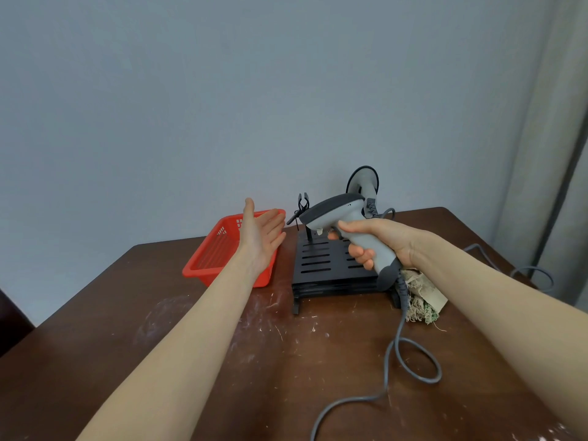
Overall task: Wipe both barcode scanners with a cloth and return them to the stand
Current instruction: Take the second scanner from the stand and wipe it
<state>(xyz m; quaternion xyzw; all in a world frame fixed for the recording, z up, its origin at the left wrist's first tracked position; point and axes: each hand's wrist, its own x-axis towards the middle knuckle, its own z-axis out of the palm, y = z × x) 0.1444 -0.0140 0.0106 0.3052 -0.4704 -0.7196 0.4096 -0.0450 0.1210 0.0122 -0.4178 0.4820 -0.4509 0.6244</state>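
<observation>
Scuffed wood tbl (127, 313), grey plastic scanner (337, 207)

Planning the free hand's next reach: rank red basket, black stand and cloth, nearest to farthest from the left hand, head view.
1. red basket, just behind the left hand.
2. black stand, to its right.
3. cloth, far right.

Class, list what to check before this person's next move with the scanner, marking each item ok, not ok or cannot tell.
1. Right hand has its grip round the held scanner: ok.
2. Left hand open and empty: ok.
3. Cloth close by, beside the stand: ok.
4. Cable lying in loose loops on the table: ok.
5. Held scanner already wiped: cannot tell.
6. Second scanner seated properly at the stand's back: cannot tell, partly hidden.
</observation>
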